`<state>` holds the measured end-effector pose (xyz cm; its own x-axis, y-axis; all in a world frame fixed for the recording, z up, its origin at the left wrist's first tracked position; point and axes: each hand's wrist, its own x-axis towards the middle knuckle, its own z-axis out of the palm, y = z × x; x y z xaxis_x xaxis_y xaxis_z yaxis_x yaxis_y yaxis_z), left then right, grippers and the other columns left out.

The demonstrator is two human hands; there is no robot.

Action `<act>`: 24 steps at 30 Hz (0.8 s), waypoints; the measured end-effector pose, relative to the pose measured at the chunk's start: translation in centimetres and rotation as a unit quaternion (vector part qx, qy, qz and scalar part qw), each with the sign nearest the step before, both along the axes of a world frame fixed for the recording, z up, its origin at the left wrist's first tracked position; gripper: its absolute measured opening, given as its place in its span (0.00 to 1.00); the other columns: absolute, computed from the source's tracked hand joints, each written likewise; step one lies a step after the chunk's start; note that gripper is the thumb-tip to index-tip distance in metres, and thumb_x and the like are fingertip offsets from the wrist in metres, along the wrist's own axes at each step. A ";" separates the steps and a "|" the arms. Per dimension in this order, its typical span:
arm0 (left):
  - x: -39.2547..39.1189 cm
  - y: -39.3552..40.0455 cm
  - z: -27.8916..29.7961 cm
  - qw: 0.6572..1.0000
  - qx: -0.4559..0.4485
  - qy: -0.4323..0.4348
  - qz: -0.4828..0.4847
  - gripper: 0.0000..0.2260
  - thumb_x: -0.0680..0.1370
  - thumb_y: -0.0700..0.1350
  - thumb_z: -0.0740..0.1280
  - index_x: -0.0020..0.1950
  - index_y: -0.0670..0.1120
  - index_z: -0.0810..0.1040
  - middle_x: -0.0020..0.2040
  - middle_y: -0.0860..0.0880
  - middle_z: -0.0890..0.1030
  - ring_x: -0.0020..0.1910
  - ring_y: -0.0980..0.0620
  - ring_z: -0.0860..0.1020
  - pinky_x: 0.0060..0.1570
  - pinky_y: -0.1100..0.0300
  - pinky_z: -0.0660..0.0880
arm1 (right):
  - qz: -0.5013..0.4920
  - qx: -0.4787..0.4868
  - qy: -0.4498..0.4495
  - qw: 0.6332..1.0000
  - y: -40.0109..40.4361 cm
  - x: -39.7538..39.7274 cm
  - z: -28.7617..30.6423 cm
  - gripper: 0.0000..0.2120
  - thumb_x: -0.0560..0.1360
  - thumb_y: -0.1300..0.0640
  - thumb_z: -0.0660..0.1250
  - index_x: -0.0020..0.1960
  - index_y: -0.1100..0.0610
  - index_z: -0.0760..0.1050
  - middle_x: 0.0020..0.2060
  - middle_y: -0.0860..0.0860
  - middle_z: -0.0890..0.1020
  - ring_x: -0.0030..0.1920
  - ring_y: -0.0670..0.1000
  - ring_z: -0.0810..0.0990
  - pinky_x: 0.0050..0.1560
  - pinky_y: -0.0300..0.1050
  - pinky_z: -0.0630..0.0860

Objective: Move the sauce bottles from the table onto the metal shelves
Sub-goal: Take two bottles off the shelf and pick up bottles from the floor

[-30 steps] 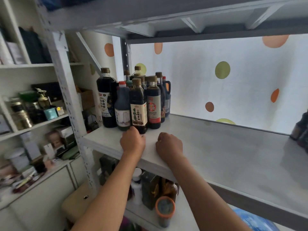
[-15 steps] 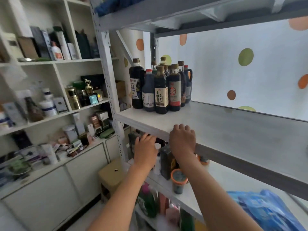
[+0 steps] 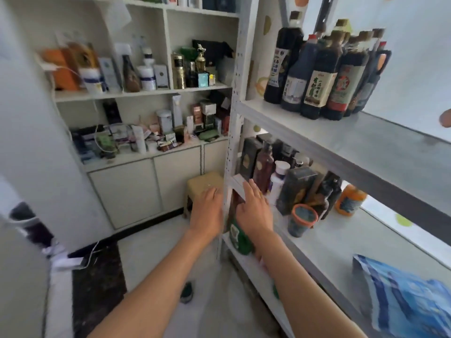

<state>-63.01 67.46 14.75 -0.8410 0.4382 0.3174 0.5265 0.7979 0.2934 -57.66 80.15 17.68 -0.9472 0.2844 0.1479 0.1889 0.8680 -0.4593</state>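
Both hands have been lowered from the upper shelf edge and the view swung leftward. Nearest, the left hand and right hand are held empty, fingers loosely extended, beside the metal shelves. Farther off, the sauce bottles are clustered upright there. A return for more bottles is judged next; the table is not seen.

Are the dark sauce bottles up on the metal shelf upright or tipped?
Upright: the sauce bottles stand clustered on their bases at the shelf corner, caps up.
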 end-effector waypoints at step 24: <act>-11.0 -19.5 -21.2 0.906 -0.032 -0.312 0.284 0.29 0.80 0.39 0.59 0.79 0.47 0.53 0.79 0.48 0.55 0.78 0.48 0.52 0.76 0.48 0.51 | 0.343 0.090 -0.280 0.892 -20.4 -20.3 -20.0 0.29 0.79 0.60 0.60 0.79 0.57 0.58 0.79 0.54 0.57 0.78 0.53 0.58 0.77 0.48 0.57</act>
